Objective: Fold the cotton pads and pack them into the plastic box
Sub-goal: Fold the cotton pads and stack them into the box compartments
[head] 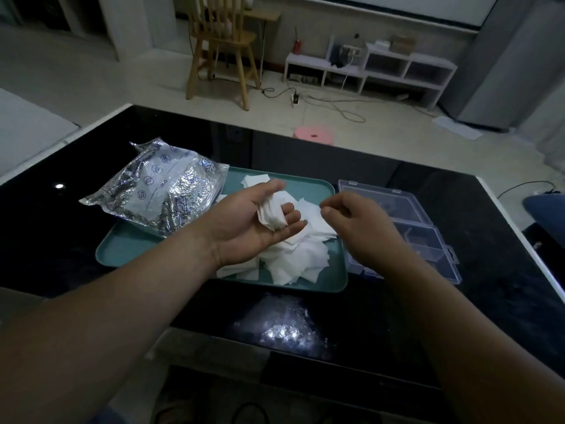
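Nearest me: both forearms over dark glossy tabletop (458, 209). My left hand (244, 221), palm up, fingers curled round a small bunch of white cotton pads (270, 211), thin, soft, creased. My right hand (351, 218) is loosely curled w/ thumb and forefinger pinched near a pad's edge; can't tell if it grips anything. More pads in a loose pile (293, 255) on teal tray (330, 280). Clear plastic box (428, 240) just right of tray, lid open. Silver foil bag (159, 188) on tray's left.

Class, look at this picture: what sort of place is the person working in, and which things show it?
Probably a room in a home, not a workshop: a wooden chair, a low white shelf unit with cables on the floor, and a pink stool behind the black table.
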{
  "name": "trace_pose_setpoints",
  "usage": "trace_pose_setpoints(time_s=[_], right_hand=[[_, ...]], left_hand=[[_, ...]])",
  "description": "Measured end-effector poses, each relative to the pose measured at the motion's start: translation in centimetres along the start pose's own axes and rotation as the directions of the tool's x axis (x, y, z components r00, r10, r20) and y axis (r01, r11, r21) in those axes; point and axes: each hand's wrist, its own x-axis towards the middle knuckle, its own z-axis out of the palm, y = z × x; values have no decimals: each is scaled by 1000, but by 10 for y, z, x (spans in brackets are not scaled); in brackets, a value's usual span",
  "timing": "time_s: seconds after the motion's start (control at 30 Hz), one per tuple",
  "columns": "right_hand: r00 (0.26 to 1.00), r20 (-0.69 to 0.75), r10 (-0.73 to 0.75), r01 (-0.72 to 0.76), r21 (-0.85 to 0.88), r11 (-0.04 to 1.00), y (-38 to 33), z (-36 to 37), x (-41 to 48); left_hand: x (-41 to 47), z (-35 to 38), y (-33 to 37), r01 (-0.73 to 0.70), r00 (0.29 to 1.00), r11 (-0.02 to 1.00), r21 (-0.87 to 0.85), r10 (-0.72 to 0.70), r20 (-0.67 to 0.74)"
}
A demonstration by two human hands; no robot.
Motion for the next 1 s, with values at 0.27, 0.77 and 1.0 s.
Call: trace_pose_setpoints(time_s=[0.27,0.77,1.0], right_hand=[[978,201,54,63,-531,845,23,16,24],[991,135,-16,94,-592,801,32,26,30],[992,-119,-44,2,-330,944,14,10,21]], left_hand=[[7,-11,9,-17,1000,1000,-7,17,-22],[20,-9,-18,-56,985,952,300,101,-138],[23,0,-26,-135,975,919,369,191,-118]])
